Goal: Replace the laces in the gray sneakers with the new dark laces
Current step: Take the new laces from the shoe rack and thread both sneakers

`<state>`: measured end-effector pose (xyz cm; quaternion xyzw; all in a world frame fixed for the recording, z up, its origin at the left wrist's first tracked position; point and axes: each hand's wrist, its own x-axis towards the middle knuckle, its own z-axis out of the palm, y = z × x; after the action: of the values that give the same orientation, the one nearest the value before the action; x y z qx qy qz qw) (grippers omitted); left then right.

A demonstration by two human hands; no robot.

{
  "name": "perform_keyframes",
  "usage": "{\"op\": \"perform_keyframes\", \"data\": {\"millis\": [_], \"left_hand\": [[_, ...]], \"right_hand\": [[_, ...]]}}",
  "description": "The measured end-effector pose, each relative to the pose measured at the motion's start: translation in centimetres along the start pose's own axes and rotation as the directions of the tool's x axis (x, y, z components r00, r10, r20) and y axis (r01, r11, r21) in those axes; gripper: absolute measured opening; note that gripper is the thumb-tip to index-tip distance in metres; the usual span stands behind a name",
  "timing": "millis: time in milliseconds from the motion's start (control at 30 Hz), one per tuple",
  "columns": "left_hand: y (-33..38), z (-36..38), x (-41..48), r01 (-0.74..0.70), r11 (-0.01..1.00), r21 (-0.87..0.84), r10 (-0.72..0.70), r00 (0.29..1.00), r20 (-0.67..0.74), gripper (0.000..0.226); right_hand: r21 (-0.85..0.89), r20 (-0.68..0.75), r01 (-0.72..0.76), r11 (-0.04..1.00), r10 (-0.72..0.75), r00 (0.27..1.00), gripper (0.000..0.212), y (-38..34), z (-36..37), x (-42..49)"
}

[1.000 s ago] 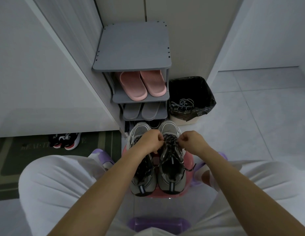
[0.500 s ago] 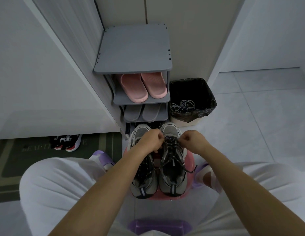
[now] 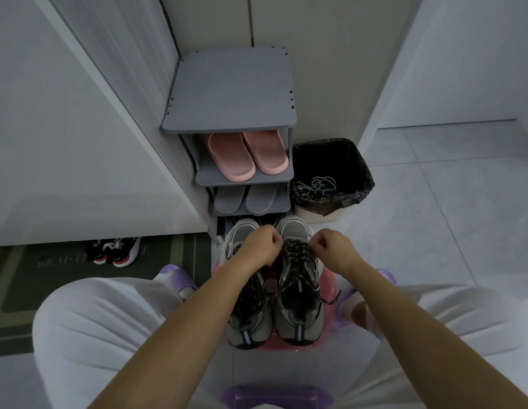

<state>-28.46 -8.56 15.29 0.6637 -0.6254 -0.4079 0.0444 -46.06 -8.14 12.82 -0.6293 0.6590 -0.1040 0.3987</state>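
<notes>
The tall gray plastic shoe rack [image 3: 230, 93] stands at the wall. Just beside it is the bin with a black plastic bag [image 3: 330, 154], and a bundle of pale old laces [image 3: 316, 184] lies inside, so I judge that the removing part of the task is done. In front of the rack, the round pink plastic stool [image 3: 327, 290] carries the pair of gray mesh sneakers, side by side, with the toes pointing away from the person. The sneaker on the left [image 3: 251, 323] is partly hidden under the forearm, but dark lace shows over its tongue, so it seems finished or nearly so. The sneaker on the right [image 3: 299, 308] has the dark speckled lace [image 3: 296, 256] crossed along the whole row of eyelets, with one loose end hanging over its side. The left hand [image 3: 260, 246] and the right hand [image 3: 330, 249] are at the toe end of this sneaker, both with fingers curled tight, and each appears to pinch the lace at the crossings there. I think what is left is to pull the crossings even and to tie the ends.
</notes>
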Motion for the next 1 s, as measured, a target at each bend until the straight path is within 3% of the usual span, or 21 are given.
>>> {"op": "perform_keyframes", "data": {"millis": [67, 167, 333, 500, 667, 800, 933, 1000], "left_hand": [[-0.4, 0.1, -0.4, -0.053, 0.996, -0.076, 0.051, 0.998, -0.026, 0.010], [-0.7, 0.5, -0.9, -0.179, 0.983, -0.030, 0.180, 0.981, 0.068, 0.018], [-0.5, 0.7, -1.0, -0.178, 0.974, 0.140, 0.148, 0.968, 0.205, 0.041], [-1.4, 0.3, -1.4, -0.198, 0.974, 0.111, 0.179, 0.971, 0.156, 0.028], [-1.5, 0.3, -2.2, -0.269, 0.963, -0.009, 0.268, 0.954, 0.133, 0.033], [-1.1, 0.7, -2.4, -0.297, 0.947, 0.120, 0.275, 0.947, 0.168, 0.027], [-1.1, 0.5, -2.4, -0.304, 0.928, 0.214, 0.270, 0.947, 0.176, 0.029], [-1.4, 0.2, -2.5, -0.310, 0.924, 0.223, 0.276, 0.946, 0.172, 0.027]], "right_hand": [[0.071, -0.035, 0.042, 0.997, -0.040, 0.999, 0.009, 0.1, -0.3, -0.7], [0.039, 0.071, 0.116, 0.992, -0.119, 0.990, 0.010, -0.2, -0.5, -1.9], [-0.121, 0.255, 0.152, 0.981, -0.117, 0.960, 0.045, -1.1, -0.1, -2.3], [-0.093, 0.218, 0.129, 0.987, -0.107, 0.970, 0.034, -0.2, -1.0, -2.3], [-0.040, 0.155, 0.198, 0.979, -0.190, 0.970, 0.041, 0.1, -0.7, -3.2], [-0.139, 0.168, 0.268, 0.953, -0.244, 0.955, 0.031, -0.2, -0.5, -3.3], [-0.296, 0.197, 0.275, 0.915, -0.223, 0.955, 0.037, -0.6, -0.6, -3.1], [-0.294, 0.175, 0.249, 0.923, -0.204, 0.963, 0.033, -0.3, -0.9, -3.2]]}}
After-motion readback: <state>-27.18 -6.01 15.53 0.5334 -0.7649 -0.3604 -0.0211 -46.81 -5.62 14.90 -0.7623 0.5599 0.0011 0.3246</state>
